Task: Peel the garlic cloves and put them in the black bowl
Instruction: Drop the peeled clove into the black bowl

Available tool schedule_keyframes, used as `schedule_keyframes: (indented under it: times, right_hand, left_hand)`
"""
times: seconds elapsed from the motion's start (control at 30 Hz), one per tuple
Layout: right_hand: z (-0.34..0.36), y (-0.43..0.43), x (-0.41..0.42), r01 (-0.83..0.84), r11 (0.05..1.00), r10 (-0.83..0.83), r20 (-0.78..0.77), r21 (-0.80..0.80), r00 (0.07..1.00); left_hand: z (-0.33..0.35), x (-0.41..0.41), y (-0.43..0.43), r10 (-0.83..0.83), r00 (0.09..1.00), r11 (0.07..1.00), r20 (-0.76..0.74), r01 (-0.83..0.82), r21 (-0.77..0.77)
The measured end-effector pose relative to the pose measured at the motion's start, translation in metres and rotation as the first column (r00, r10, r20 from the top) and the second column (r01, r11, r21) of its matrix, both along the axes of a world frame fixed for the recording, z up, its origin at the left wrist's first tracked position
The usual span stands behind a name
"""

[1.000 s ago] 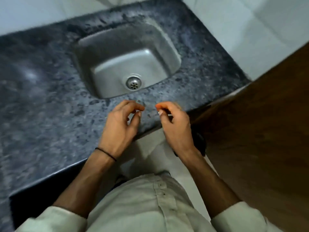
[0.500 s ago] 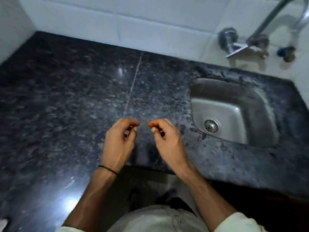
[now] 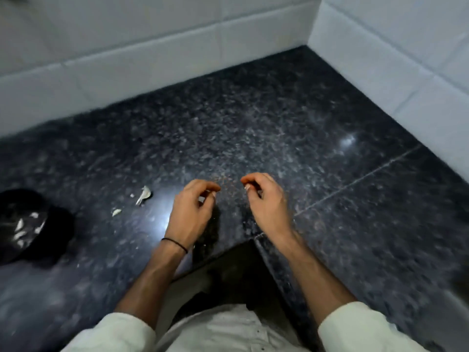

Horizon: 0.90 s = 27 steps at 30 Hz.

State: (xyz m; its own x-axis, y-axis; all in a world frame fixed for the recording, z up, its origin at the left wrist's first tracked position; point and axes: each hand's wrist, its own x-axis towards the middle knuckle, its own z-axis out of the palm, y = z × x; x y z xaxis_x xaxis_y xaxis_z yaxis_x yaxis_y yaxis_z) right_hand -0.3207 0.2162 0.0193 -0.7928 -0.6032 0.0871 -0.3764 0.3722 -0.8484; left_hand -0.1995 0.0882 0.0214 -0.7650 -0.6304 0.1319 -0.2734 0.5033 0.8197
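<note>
Garlic piece: left of your left hand fingers, long axis slanted; right hand farther.
Fingers: curled, grip unclear.

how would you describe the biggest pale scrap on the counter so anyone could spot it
Start on the dark speckled counter, between the black bowl at the left edge and the left hand. Three pale bits lie there; the biggest scrap is the long pointed one nearest the hand, plainly larger than the two crumbs left of it.
</note>
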Motion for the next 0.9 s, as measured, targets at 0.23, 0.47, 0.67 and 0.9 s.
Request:
schedule_keyframes:
  times: [0.23, 0.47, 0.67, 0.9]
  right_hand:
    - [-0.024, -0.056, 0.027, -0.285, 0.958, 0.285, 0.005, -0.025, 0.958]
    - [-0.037, -0.097, 0.058, -0.372, 0.928, 0.372, 0.022, 0.034, 0.928]
    - [-0.044, -0.129, 0.089, -0.324, 0.945, 0.324, 0.005, 0.051, 0.946]
    - [-0.067, -0.14, 0.114, -0.299, 0.95, 0.308, -0.115, 0.093, 0.944]
  left_hand:
    - [-0.014, 0.071, -0.003, 0.371, 0.928, 0.926, 0.027, -0.372, 0.063]
    - [-0.024, 0.107, -0.023, 0.553, 0.833, 0.823, 0.031, -0.551, 0.139]
    - [-0.035, 0.126, -0.058, 0.608, 0.793, 0.789, -0.03, -0.6, 0.13]
    - [-0.058, 0.132, -0.104, 0.513, 0.858, 0.858, 0.031, -0.512, -0.037]
